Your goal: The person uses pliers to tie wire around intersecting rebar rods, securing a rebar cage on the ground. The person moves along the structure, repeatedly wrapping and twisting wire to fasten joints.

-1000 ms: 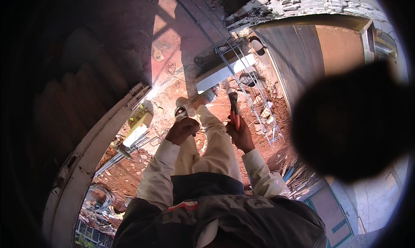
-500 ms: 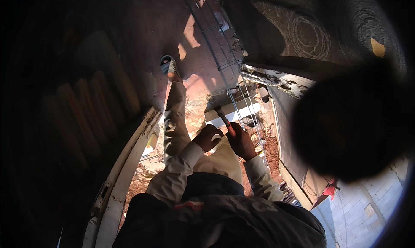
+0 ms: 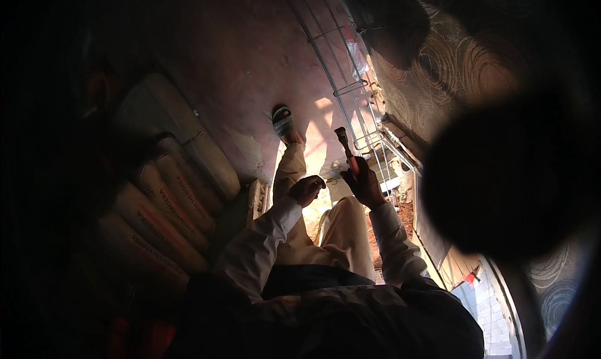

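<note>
My right hand [image 3: 365, 182] is closed round the red handle of a hand tool [image 3: 353, 164]. Its dark metal head points up and away; whether it is a hammer or pincers I cannot make out. To its left, level with my thigh, my left hand [image 3: 307, 190] is curled with the fingers pressed together. Anything between those fingers is too small or dark to name. A gap separates the two hands. Just beyond the tool runs a long cage of thin steel bars and ties [image 3: 338, 91]. My left foot, in a dark sandal [image 3: 283, 120], is planted on the reddish floor.
Several printed sacks [image 3: 164, 202] lie stacked in shadow on the left. At right are a door-like panel [image 3: 431, 224] and a dark, swirl-patterned surface [image 3: 451, 65]. A doorway edge [image 3: 256, 199] stands by my left leg. A large dark blurred shape [image 3: 501, 184] blocks part of the right side.
My view has shifted, and I have come forward through the doorway onto the reddish floor. The sacks show more fully. The tool stays in my right hand, now held more upright.
</note>
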`<state>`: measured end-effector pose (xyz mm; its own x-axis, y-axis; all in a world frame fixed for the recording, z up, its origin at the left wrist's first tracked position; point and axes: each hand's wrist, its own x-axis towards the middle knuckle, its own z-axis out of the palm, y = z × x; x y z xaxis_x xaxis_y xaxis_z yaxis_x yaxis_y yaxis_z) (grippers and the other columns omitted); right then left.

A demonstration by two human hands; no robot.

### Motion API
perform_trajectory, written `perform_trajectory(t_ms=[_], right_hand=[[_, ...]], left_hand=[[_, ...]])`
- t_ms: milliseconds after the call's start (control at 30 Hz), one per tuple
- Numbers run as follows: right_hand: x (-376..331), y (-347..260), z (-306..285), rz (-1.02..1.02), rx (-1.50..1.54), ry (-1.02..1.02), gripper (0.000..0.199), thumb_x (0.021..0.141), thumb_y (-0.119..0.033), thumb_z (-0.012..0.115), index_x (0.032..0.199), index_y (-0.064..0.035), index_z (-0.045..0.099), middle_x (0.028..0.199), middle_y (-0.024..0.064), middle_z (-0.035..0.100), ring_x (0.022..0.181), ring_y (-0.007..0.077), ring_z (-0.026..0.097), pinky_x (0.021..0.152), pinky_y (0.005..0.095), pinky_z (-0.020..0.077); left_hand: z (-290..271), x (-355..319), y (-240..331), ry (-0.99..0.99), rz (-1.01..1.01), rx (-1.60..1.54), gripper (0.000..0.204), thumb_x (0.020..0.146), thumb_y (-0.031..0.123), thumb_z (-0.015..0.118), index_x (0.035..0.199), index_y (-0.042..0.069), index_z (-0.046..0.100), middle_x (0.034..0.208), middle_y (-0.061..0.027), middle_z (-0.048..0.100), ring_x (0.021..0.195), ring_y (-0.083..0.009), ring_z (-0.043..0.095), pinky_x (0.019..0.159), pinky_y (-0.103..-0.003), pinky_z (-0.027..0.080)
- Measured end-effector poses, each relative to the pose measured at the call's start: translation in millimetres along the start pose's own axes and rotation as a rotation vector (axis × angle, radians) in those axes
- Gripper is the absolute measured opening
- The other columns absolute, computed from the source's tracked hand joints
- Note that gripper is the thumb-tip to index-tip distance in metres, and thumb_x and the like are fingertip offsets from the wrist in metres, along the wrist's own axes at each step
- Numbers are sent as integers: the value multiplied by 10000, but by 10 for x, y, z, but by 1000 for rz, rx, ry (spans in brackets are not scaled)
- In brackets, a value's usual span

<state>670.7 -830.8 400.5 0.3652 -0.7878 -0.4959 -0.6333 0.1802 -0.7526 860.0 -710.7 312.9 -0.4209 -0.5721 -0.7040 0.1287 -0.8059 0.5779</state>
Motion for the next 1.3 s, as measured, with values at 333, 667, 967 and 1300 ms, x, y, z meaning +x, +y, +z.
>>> perform_trajectory(t_ms=[333, 667, 967, 1300], right_hand=[[1196, -210, -8, 332, -122, 128, 296, 836, -133, 578, 1098, -36, 483, 921, 286, 625, 918, 473, 597, 733, 515, 478], [1264, 426, 264, 733, -171, -83, 398, 806, -289, 653, 1103, -55, 530, 952, 274, 647, 930, 448, 626, 771, 487, 498], [1468, 609, 1085, 961, 30, -71, 460, 814, -305, 687, 1149, -53, 497, 1044, 246, 651, 977, 411, 630, 798, 462, 484], [1566, 48, 2002, 1269, 447, 192, 445, 879, -355, 599, 1198, -51, 532, 1149, 269, 620, 1098, 419, 586, 906, 447, 454]], left_hand=[[-2062, 582, 1658, 384, 45, -53, 223, 957, 199, 458, 948, 44, 617, 660, 19, 454, 542, -86, 446, 549, -274, 468], [-2788, 2518, 2458, 263, 186, 838, 204, 912, 143, 555, 1039, 32, 669, 1020, -125, 685, 909, -237, 654, 821, -338, 501], [-3053, 4211, 2353, -12, 77, 1438, 508, 822, -52, 507, 1316, 64, 527, 1464, -90, 415, 1251, -220, 489, 1045, -340, 412], [-3766, 5071, 1354, -84, 581, 1358, 163, 885, 132, 478, 944, 68, 615, 1025, -154, 650, 906, -378, 647, 780, -460, 530]])
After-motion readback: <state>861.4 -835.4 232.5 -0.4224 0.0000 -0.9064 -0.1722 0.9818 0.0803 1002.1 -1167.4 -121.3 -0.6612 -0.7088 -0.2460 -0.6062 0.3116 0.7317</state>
